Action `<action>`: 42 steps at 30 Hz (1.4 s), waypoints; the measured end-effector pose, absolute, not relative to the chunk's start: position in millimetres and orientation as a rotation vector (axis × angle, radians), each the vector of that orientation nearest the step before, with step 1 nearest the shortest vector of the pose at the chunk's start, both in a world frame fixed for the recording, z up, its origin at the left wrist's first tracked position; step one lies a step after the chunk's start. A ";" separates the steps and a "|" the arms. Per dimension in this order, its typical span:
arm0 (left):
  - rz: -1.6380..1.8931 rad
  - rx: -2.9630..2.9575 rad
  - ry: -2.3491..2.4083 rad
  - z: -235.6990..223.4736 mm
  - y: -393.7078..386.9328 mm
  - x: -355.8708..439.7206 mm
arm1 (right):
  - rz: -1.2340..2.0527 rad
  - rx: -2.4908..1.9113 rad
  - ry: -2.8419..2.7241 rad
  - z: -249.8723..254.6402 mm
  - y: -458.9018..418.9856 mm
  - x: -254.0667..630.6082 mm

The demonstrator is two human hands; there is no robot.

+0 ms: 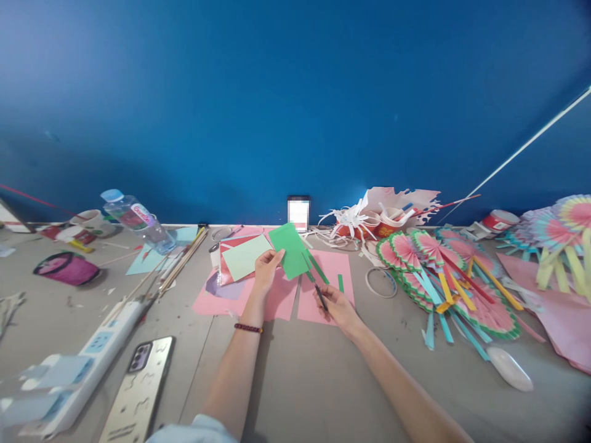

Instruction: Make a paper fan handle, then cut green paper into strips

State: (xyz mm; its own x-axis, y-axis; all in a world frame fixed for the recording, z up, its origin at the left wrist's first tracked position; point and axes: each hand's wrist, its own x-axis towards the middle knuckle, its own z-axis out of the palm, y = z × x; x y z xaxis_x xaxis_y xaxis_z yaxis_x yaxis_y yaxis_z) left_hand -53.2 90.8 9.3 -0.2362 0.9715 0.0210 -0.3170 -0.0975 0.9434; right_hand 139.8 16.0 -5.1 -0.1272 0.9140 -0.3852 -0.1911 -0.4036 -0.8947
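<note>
My left hand (268, 266) pinches the left edge of a green sheet of paper (290, 249), held up over the pink paper (272, 301) on the table. In my right hand (339, 307) is a slim dark pair of scissors (319, 295), its tip at the sheet's lower right corner; my fingers hide part of it. A narrow green strip (318, 268) runs along the sheet's right side. Another short green strip (340, 283) lies on the pink paper. Just left of my left hand, a pale green sheet (242, 258) rests on a red-edged packet.
A phone (141, 387) and a power strip (92, 363) lie at left, a tilted bottle (141, 218) behind them. Upright against the blue wall is a small screen (298, 214). Folded paper fans (480, 301), a tape roll (381, 282) and a white mouse (509, 368) are at right.
</note>
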 end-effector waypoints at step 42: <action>1.540 0.929 1.100 10.5 91.5 -52.2 | 1.749 -1.226 -0.866 -5.0 15.6 143.9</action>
State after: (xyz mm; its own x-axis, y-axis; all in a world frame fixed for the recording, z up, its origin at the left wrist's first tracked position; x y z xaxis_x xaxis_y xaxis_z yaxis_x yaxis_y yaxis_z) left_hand -52.2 91.5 10.5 -0.2178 0.9752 0.0386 -0.2798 -0.1003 0.9548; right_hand 143.9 15.6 -5.0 -0.1977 0.8971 -0.3951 -0.2300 -0.4342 -0.8709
